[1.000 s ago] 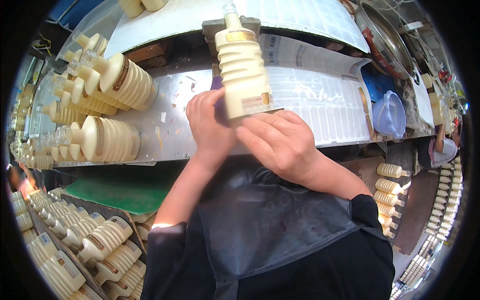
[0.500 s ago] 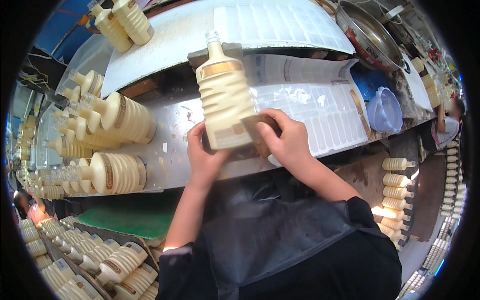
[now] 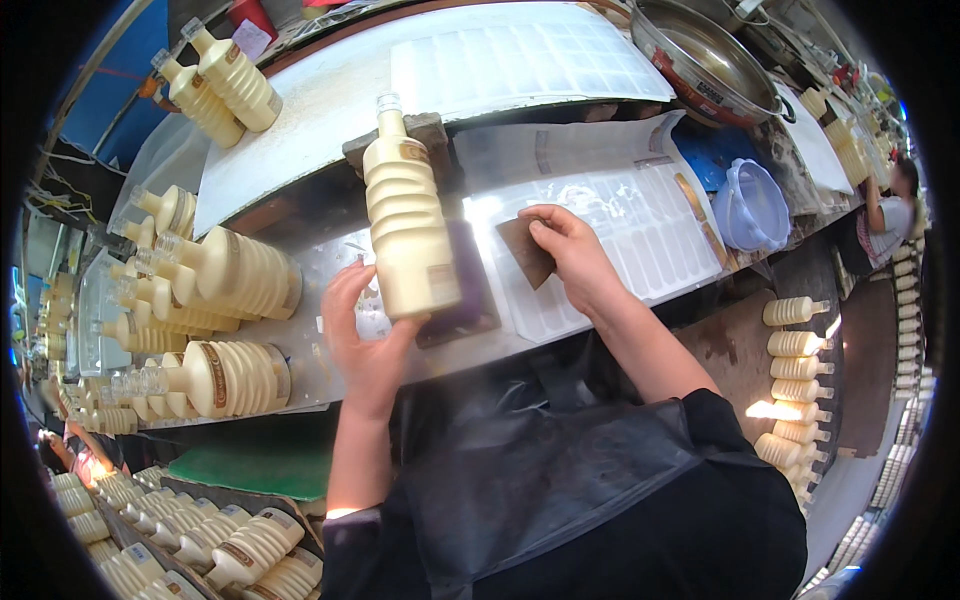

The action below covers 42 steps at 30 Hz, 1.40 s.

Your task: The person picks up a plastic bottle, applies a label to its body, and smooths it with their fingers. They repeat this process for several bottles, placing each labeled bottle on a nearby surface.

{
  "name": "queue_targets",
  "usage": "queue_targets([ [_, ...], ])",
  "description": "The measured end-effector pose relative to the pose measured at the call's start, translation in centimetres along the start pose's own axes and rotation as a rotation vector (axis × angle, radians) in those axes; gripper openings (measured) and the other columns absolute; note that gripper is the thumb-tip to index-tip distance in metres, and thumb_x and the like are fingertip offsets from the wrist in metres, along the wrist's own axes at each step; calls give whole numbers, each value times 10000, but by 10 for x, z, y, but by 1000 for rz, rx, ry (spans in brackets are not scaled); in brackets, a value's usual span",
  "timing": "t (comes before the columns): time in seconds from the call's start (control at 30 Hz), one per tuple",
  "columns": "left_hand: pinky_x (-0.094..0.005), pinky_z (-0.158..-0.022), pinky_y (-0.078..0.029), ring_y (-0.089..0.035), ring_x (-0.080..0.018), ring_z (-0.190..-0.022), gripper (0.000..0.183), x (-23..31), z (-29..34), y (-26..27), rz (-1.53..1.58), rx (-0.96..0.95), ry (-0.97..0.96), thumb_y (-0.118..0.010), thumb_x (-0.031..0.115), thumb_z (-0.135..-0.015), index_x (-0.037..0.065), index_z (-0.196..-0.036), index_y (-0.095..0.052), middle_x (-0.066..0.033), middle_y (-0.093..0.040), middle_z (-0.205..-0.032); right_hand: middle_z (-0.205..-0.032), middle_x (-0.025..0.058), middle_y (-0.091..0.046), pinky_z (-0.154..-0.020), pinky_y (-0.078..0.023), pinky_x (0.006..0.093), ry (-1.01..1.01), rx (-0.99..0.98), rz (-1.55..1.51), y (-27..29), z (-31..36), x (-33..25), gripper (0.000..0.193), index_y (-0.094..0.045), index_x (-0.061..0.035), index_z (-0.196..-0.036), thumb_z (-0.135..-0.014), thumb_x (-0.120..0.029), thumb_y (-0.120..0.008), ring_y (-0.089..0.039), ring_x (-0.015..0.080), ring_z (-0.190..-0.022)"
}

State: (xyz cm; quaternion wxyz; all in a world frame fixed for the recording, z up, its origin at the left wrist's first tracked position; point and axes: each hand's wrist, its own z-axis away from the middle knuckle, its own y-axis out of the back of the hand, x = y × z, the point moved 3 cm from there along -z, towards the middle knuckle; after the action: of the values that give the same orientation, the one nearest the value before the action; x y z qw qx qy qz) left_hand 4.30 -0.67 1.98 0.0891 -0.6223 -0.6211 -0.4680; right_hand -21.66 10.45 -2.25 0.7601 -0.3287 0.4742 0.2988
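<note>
A cream ribbed bottle [image 3: 407, 225] with a clear neck rests in the middle of the bench, its neck lying on a dark notched block [image 3: 430, 135]. My left hand [image 3: 365, 325] cups the bottle's lower end, fingers along its left side and thumb under its base. To the right, my right hand [image 3: 575, 250] pinches a thin flat brown scraper [image 3: 525, 250] between thumb and fingers, apart from the bottle. Beneath and beside the bottle lies a dark flat pad [image 3: 475, 290]. A translucent sheet with a printed grid [image 3: 610, 235] spreads under and beyond my right hand.
Several cream bottles [image 3: 235, 270] lie stacked at the left, and two stand on the white raised board [image 3: 320, 110]. A lilac basket [image 3: 752, 205] and a large metal pan [image 3: 705, 60] sit at the right. Racks of bottles [image 3: 250, 545] flank me; other people work far off.
The bottle has been turned, so a narrower side faces me. My right hand and the scraper have come away from it to the right; the left hand stays at its base.
</note>
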Motion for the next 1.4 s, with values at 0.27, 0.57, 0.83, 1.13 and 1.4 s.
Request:
queue_targets([
  [0.27, -460, -1038, -463, -536, -369, -1243, 753, 15, -10, -40, -216, -50, -108, -926, 124, -676, 65, -1324, -546, -180, -560, -1295, -715, 26, -627, -642, -463, 269, -149, 16, 210, 14, -21, -4, 310, -718, -32, -878, -1024, -268, -579, -584, 110, -643],
  [0.57, -415, -966, -507, -560, -340, -1187, 702, 14, -1, -28, -315, -109, -135, -911, 56, -663, 75, -1306, -631, -167, -526, -1321, -973, 137, -720, -760, -532, 409, 775, 171, 1054, 5, -73, -51, 226, -744, -24, -998, -913, -222, -675, -696, 324, -836],
  [0.83, -413, -921, -518, -580, -337, -1154, 707, -2, -1, -30, -167, -23, -125, -901, 24, -623, 77, -1280, -646, -158, -544, -1283, -931, 156, -675, -790, -552, 478, 522, 303, 1663, 44, -94, -51, 207, -770, -111, -1039, -930, -154, -601, -676, 381, -885],
  [1.13, -406, -911, -511, -594, -325, -1106, 704, 6, -7, -26, -227, -50, -202, -892, 8, -597, 68, -1264, -675, -151, -572, -1237, -971, 187, -666, -731, -571, 460, 328, -5, 1802, 43, -54, -20, 490, -586, -76, -1400, -911, -60, -553, -700, 376, -822],
  [1.4, -452, -987, -468, -567, -361, -1148, 688, 23, -10, -23, -209, -102, -95, -887, 132, -667, 49, -1303, -635, -175, -557, -1272, -893, 180, -663, -654, -573, 433, 295, -108, 1761, 30, 32, 2, 598, -543, 26, -1395, -816, -72, -657, -701, 350, -762],
])
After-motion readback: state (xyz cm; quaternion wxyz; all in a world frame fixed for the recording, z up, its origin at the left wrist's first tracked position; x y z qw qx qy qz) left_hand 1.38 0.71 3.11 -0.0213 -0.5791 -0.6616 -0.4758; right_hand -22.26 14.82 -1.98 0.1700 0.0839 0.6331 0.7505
